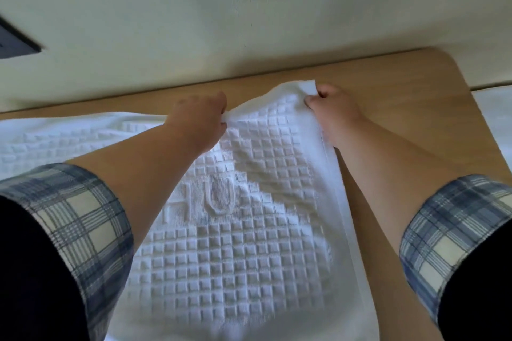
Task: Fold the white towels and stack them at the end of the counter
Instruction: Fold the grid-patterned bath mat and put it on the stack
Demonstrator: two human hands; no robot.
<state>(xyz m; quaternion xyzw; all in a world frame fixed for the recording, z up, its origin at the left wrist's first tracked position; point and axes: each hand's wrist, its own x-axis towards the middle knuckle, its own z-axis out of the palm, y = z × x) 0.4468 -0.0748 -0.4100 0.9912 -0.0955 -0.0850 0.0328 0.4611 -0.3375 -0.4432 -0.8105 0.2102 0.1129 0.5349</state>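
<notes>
wall [249,8] tight along back of counter [401,97], no way past there. towel [235,257] eats most of top, left edge to mid-right. open bare wood: thin strip behind towel, wider lane down right side to rounded corner. dark panel [13,41] on wall, far left, well clear.

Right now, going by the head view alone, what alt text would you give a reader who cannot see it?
The left hand and right hand pinch the raised far edge of a white towel with a square pattern, lying on a wooden counter against a pale wall. Plaid cuffs show on both forearms.
</notes>
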